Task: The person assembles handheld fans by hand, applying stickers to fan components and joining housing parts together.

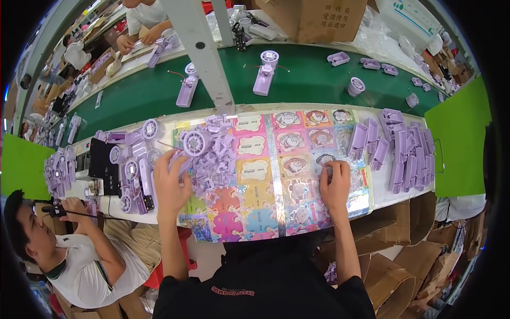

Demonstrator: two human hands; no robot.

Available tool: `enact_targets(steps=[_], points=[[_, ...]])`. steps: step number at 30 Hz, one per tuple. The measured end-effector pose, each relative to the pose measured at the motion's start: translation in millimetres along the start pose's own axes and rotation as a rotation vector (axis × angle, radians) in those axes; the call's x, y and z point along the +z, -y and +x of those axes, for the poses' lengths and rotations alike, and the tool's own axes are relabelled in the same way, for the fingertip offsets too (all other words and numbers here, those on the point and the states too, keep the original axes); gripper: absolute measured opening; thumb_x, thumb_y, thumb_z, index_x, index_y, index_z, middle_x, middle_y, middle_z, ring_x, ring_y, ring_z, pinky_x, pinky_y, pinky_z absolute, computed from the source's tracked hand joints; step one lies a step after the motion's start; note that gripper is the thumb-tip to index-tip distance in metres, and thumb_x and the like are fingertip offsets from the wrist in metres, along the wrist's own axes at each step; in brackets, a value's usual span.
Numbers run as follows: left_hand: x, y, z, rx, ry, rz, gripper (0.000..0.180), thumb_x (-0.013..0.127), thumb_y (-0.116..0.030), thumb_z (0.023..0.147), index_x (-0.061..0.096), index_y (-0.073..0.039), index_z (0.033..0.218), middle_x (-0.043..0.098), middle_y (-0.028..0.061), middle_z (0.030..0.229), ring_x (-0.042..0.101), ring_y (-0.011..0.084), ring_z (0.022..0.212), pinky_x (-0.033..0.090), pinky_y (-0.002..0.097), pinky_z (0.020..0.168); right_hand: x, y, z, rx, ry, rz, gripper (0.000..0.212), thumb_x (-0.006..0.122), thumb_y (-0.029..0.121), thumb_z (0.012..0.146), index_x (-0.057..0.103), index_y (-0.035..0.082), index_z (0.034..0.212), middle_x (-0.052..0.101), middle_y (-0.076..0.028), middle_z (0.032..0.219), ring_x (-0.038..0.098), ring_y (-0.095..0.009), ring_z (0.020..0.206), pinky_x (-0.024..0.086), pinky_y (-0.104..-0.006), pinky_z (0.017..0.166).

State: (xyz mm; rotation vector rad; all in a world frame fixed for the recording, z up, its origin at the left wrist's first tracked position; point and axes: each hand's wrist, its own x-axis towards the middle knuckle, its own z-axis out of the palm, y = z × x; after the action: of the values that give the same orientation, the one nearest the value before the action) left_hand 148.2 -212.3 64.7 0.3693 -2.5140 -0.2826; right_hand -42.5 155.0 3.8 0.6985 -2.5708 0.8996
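Note:
My left hand [172, 183] is closed around the handle of a light purple handheld fan, whose round head [196, 142] points up over a heap of small purple plastic parts [215, 173]. The handle is mostly hidden by my fingers. My right hand [336, 186] rests low over the right part of a colourful cartoon-printed mat [255, 194]. Its fingers are curled downward and pressed together; whatever they may hold is too small to make out.
Purple shell halves [409, 157] are stacked at the right, with more fan assemblies [133, 170] at the left. Beyond the bench runs a green conveyor belt [313, 82] carrying purple parts. A metal post [199, 48] stands ahead. A co-worker [90, 260] sits at the left.

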Motion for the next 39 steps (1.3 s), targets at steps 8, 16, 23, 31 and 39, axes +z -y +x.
enact_targets(steps=[8,16,23,31,39], points=[[35,41,-4,-0.041,0.003,-0.222,0.046,0.077,-0.005,0.075,0.067,-0.004,0.120,0.065,0.0166,0.124,0.061,0.0378,0.114,0.048,0.0433,0.099,-1,3,-4,-0.019,-0.017,-0.016,0.017,0.066,0.002,0.086,0.062,0.001,0.102,0.058,-0.016,0.102,0.057,-0.036,0.096,0.048,-0.0440,0.081],[42,44,-4,-0.024,-0.066,-0.222,0.046,0.075,-0.004,0.081,0.069,-0.004,0.126,0.065,0.0155,0.115,0.063,0.0321,0.103,0.052,0.0390,0.089,6,30,7,-0.076,0.032,0.144,0.018,0.066,-0.001,0.083,0.065,0.001,0.101,0.061,-0.017,0.104,0.059,-0.035,0.099,0.049,-0.0400,0.084],[17,36,-4,0.050,-0.073,-0.175,0.041,0.073,0.002,0.084,0.068,-0.002,0.125,0.064,0.0169,0.117,0.064,0.0297,0.102,0.053,0.0374,0.088,42,186,91,-0.514,0.254,0.479,0.049,0.073,0.010,0.082,0.057,0.005,0.128,0.056,-0.019,0.122,0.054,-0.039,0.114,0.047,-0.0455,0.096],[-27,-27,2,0.329,-0.165,0.012,0.041,0.081,-0.004,0.075,0.071,0.004,0.114,0.063,0.0188,0.118,0.062,0.0353,0.100,0.053,0.0433,0.083,42,212,126,-0.227,0.911,0.813,0.063,0.080,0.036,0.085,0.056,0.005,0.134,0.065,-0.014,0.119,0.064,-0.025,0.110,0.051,-0.0363,0.093],[-7,-78,19,0.350,-0.128,-0.358,0.053,0.085,-0.009,0.070,0.060,-0.007,0.117,0.064,0.0169,0.117,0.066,0.0355,0.096,0.054,0.0435,0.075,-24,165,86,-0.200,0.514,0.725,0.052,0.084,0.018,0.081,0.061,0.003,0.125,0.063,-0.011,0.116,0.062,-0.022,0.108,0.050,-0.0336,0.093]])
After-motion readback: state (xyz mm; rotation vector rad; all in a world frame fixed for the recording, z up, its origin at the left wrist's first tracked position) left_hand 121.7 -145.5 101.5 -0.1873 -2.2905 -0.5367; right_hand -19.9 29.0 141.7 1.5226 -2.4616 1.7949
